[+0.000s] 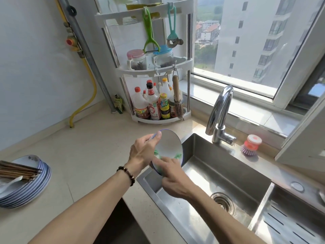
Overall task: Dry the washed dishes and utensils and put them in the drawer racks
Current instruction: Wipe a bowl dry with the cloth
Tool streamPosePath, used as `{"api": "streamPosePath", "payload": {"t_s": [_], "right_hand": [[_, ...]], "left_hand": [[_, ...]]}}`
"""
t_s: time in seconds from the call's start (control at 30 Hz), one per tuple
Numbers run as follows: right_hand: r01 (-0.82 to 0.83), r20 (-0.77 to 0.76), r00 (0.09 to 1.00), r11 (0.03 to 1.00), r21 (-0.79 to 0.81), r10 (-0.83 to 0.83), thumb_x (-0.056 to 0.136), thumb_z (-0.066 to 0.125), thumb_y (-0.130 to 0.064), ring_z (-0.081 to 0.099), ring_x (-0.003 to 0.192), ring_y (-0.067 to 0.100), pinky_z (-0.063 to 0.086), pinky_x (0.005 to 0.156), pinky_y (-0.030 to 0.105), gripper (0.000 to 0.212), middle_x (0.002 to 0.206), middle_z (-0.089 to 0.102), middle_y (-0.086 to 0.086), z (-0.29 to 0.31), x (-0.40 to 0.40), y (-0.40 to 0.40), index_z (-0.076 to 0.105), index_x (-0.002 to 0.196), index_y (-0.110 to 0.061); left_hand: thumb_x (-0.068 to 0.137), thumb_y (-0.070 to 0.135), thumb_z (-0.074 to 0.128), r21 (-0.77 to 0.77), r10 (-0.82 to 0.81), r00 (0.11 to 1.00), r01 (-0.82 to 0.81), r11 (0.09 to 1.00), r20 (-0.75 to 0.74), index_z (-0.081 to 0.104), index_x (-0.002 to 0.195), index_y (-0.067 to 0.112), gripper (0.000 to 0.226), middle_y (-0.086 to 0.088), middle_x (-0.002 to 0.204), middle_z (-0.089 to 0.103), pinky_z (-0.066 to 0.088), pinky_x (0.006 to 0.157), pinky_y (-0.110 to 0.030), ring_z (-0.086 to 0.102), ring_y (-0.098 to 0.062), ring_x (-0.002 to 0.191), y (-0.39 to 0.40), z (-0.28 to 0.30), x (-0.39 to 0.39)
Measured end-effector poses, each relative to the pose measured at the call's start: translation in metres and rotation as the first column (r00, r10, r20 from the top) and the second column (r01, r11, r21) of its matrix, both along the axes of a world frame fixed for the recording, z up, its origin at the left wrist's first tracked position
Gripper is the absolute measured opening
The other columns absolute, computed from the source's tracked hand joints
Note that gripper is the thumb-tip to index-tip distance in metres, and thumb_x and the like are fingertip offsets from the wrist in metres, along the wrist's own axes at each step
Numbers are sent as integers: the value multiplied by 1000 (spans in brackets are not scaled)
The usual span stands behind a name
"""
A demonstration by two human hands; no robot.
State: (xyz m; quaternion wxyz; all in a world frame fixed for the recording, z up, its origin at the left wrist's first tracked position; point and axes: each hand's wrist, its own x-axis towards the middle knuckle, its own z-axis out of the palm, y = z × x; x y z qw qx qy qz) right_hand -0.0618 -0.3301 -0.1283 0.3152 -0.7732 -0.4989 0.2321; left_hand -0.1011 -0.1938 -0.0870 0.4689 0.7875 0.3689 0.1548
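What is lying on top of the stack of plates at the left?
On the stack of plates lie a bundle of dark chopsticks and a white spoon. Whatever lies further left is cut off by the picture's edge.

left hand (143,152), right hand (173,178) grip plate (169,147) | over sink (228,173) edge

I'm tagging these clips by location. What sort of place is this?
A home kitchen, most likely in a high-rise flat. A stainless steel sink with a faucet sits under a window, a corner rack holds sauce bottles, and a stack of plates waits on the counter.
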Motion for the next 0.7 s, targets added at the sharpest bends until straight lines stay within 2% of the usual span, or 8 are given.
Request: {"api": "streamPosePath", "payload": {"t_s": [0.1,0.2,0.27,0.33,0.47,0.53,0.6,0.7], "right_hand": [[131,-327,943,977,171,-69,57,41,-12,41,94,33,37,100,56,41,96,49,9,5,-12,9,45,94,-30],[-16,157,987,994,-106,33,70,62,-21,39,125,28,1,120,64,78,131,43,3,4,-7,-11,33,141,-38],[-16,510,853,982,-189,112,74,69,-22,32,141,28,-11,118,67,95,150,34,7,-6,5,-19,19,154,-33],[25,611,787,986,-167,83,74,71,-18,32,142,31,-10,119,65,96,152,34,11,-9,11,-18,21,155,-28],[136,46,990,991,-6,-136,64,61,-27,37,111,32,35,105,42,63,121,43,5,3,-15,5,42,124,-31],[123,-56,991,989,82,-119,66,64,-31,39,103,30,38,94,37,48,114,44,1,7,-22,10,43,109,-34],[28,180,983,999,34,-34,74,71,-28,43,112,28,34,104,39,68,130,46,0,-2,-12,1,42,136,-35],[7,632,775,999,-53,28,80,75,-20,48,128,32,20,119,55,80,147,46,9,-14,11,-12,37,150,-27]], "left_hand": [[81,75,52,0,42,999,-42,999,22,74,106,35,53,15,88,68,48,84,-34,61,-14,93,-5,5,4],[83,75,53,-48,-142,989,140,989,-43,73,88,32,48,14,89,68,46,82,-30,61,-12,94,9,9,1],[91,68,55,-76,-239,967,234,969,-82,75,83,29,44,17,86,70,48,82,-28,63,-13,94,16,10,-1],[88,71,55,-67,-230,971,226,972,-63,77,89,27,50,13,85,72,51,84,-34,67,-17,93,16,11,-1],[73,76,55,-50,-14,1000,14,999,5,72,77,32,48,9,89,71,50,95,-39,65,-23,102,1,8,3],[66,80,57,-96,32,999,-32,995,7,66,74,30,52,4,85,67,53,89,-44,66,-31,96,3,5,3],[64,82,62,-211,-19,999,9,977,-43,69,82,24,62,-3,85,69,55,76,-45,68,-37,84,10,8,1],[84,67,65,-306,-109,988,71,949,-108,75,99,12,58,-13,95,77,59,72,-41,75,-36,87,20,17,-2]]}}
